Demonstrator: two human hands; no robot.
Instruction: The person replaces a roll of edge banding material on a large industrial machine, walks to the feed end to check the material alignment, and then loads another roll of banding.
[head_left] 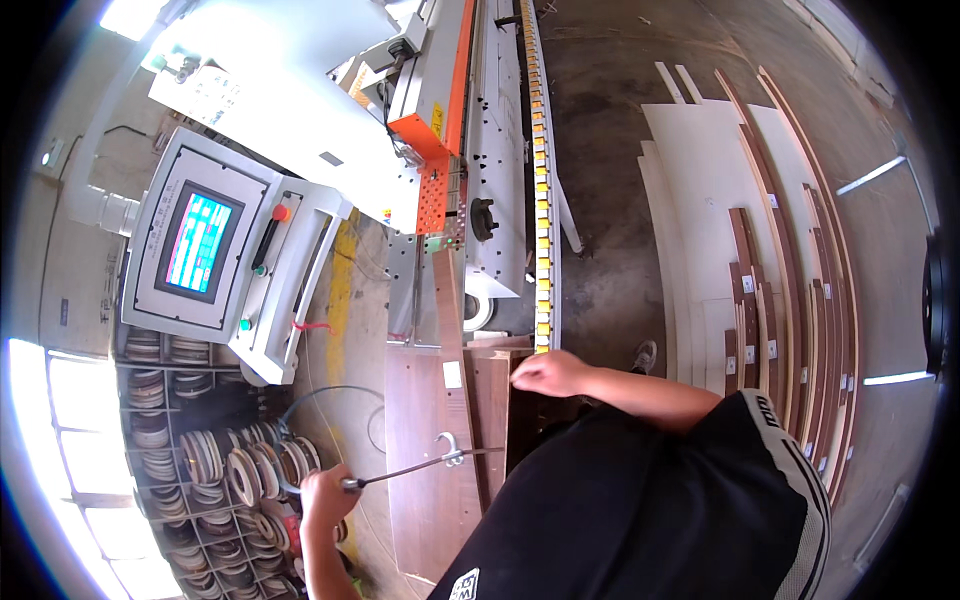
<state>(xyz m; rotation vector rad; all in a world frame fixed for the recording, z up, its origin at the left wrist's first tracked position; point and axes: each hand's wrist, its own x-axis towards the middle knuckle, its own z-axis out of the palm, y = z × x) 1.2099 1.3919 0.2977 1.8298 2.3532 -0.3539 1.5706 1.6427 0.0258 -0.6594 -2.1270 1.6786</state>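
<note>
My left hand [325,498] is closed around the near end of a long thin rod [405,469] with a metal fitting at the grip. The rod reaches right across a wood-grain board [425,500], passing a silver double hook [450,447]. A narrow brown strip [449,320] with a white label lies lengthwise over the board, its far end at the machine. My right hand [550,375] has its fingers curled in beside the edge of a second brown board [490,410]. Whatever those fingers hold, if anything, is hidden.
An edge-banding machine [435,165] with an orange guard and a yellow-padded roller rail [543,220] stretches ahead. To the left stand a control panel [200,240] and a rack of banding rolls [200,460]. White and brown panels [705,200] lie right. A blue hose [330,388] curves at left.
</note>
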